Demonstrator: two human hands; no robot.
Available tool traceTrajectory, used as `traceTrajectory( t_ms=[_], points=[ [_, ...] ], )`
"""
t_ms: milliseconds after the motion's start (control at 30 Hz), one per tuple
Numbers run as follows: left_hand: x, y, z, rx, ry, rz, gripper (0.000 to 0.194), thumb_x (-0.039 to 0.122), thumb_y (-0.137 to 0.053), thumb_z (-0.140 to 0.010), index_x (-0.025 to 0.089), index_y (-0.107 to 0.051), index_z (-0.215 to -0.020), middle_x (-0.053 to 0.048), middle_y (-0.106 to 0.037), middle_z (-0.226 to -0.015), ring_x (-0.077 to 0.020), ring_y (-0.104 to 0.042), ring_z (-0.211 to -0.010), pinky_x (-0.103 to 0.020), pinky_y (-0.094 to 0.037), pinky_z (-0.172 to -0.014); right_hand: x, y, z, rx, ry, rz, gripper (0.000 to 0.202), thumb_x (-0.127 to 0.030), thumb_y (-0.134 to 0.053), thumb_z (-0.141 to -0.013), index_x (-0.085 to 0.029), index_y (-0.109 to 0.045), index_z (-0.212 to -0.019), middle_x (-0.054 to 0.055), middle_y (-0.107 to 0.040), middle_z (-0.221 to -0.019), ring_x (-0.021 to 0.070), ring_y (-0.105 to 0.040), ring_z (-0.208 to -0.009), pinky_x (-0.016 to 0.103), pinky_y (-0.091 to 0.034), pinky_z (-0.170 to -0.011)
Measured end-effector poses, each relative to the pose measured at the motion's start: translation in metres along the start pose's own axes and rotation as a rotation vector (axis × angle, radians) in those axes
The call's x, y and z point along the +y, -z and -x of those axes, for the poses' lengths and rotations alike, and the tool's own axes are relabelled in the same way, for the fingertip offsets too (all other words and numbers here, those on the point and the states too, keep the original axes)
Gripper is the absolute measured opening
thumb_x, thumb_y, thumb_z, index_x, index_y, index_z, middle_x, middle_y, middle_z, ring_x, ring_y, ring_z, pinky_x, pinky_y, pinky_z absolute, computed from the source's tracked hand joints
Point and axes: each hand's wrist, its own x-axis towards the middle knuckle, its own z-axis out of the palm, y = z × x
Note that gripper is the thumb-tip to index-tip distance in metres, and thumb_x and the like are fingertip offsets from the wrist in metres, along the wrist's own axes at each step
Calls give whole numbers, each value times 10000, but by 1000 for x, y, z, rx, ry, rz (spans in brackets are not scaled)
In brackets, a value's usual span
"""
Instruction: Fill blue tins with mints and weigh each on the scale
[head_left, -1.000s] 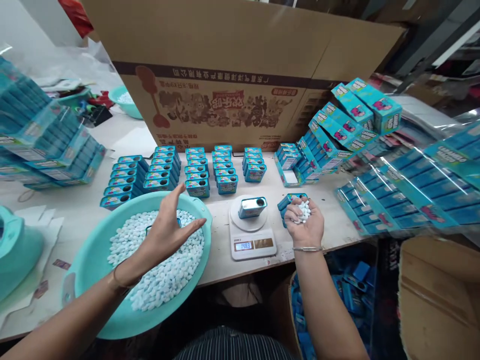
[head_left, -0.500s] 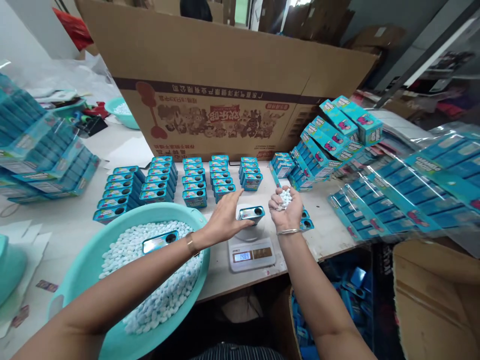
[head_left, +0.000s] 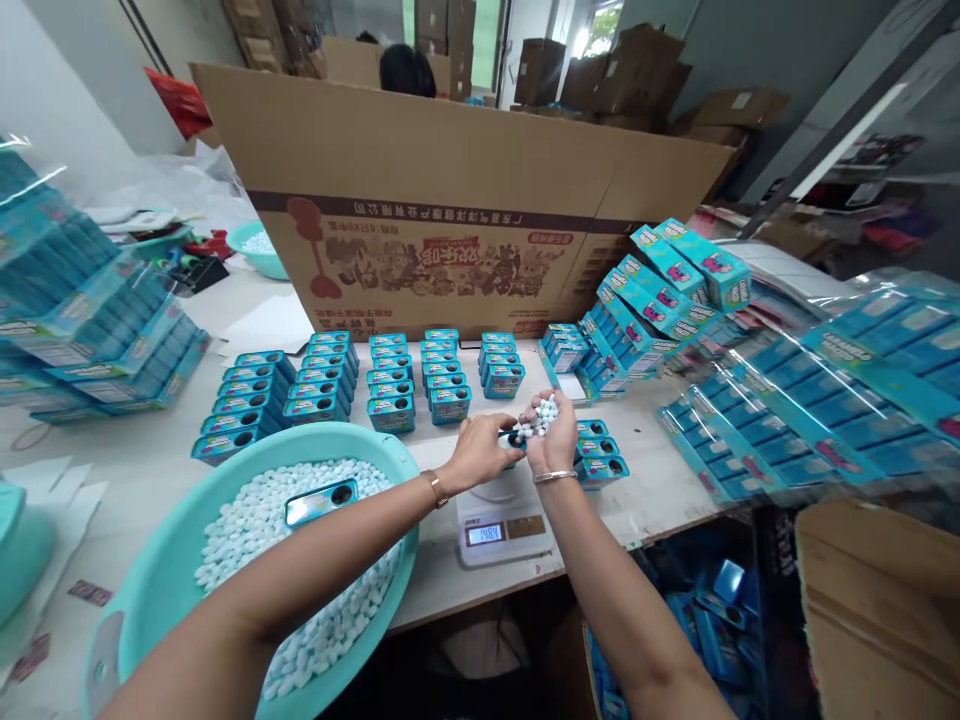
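My left hand (head_left: 478, 452) grips a small blue candy tin (head_left: 513, 440) over the white digital scale (head_left: 504, 525). The tin's dark round opening faces up, partly hidden by my fingers. Cupped around a heap of white and pale blue candies (head_left: 541, 415), my right hand (head_left: 556, 440) tilts close against the tin's right side. Some candies lie at the opening; whether any drop in is too small to tell. Under my left forearm a turquoise basin (head_left: 409, 535) holds many such candies, with another blue tin (head_left: 321, 502) lying on them.
Rows of blue tins (head_left: 390, 412) stand behind the basin, and several more tins (head_left: 602, 468) sit right of my right hand. A large cardboard box (head_left: 480, 150) walls off the back. Wrapped packs (head_left: 840, 390) are stacked at right; an open carton (head_left: 877, 590) is below.
My right hand has moved left and tipped its candies toward the tin. My left hand has closed on the tin, from fingers apart beside it. The view has tilted up slightly.
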Motion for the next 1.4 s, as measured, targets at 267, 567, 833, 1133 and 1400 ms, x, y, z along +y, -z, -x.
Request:
traceTrajectory(
  t_ms=[267, 567, 833, 1133, 1400],
  points=[
    [4, 0, 2, -4, 7, -55, 417, 267, -706, -735, 188, -668, -1143, -67, -708, -1166, -262, -634, -1105, -381, -446, -995, -7, 2, -1, -60, -64, -58, 189, -301, -583, -771, -199, -450, -685, -91, -450, -505, 39, -359, -343, 151, -289, -340],
    [-7, 11, 9, 50, -19, -85, 734, 472, -797, -659, 185, -557, -1290, -104, -620, -1301, -302, -546, -1223, -464, -397, -1066, -45, 30, -21, -257, -282, -292, 156, -82, -480, -685, -212, -404, -726, -64, -476, -576, 71, -419, -380, 168, -355, -346],
    [-25, 47, 28, 120, -66, -76, 598, 338, -735, -744, 124, -553, -1271, -137, -610, -1297, -292, -543, -1227, -433, -402, -1075, -77, 38, 10, -213, -197, -394, 153, -134, -478, -796, -220, -403, -694, -72, -434, -563, 57, -353, -383, 148, -280, -322],
    [-30, 57, 38, 130, -89, -77, 555, 367, -686, -779, 151, -542, -1270, -116, -594, -1320, -280, -525, -1251, -433, -404, -1075, -78, 70, 16, -193, -183, -394, 156, -102, -474, -773, -213, -406, -688, -54, -491, -583, 62, -399, -419, 149, -311, -353],
    [-24, 39, 29, 69, -146, -218, 619, 445, -672, -791, 191, -480, -1321, -114, -564, -1321, -292, -490, -1249, -438, -393, -1048, -70, 64, 12, -175, -195, -380, 146, -113, -482, -786, -209, -420, -696, -59, -489, -587, 54, -399, -422, 143, -317, -365]
  ],
)
